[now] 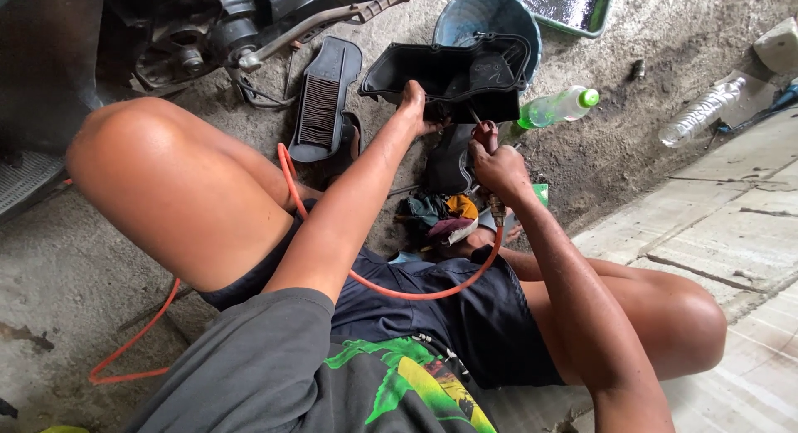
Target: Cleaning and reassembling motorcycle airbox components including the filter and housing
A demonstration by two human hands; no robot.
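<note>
On the concrete floor [66, 267] between my knees, my left hand [413, 103] reaches forward, arm nearly straight, fingers clamped on the lower edge of a black plastic cover [453, 76], holding it tilted up. My right hand [497, 165] sits just beside it, wrist bent, fist closed around an air blow gun [485, 134], nozzle aimed into the cover. An orange hose [399, 293] runs from the gun across my lap. A filter panel [322, 100] lies left of the cover, a blue bucket [478, 13] behind it, a green bottle [555, 108] to the right.
</note>
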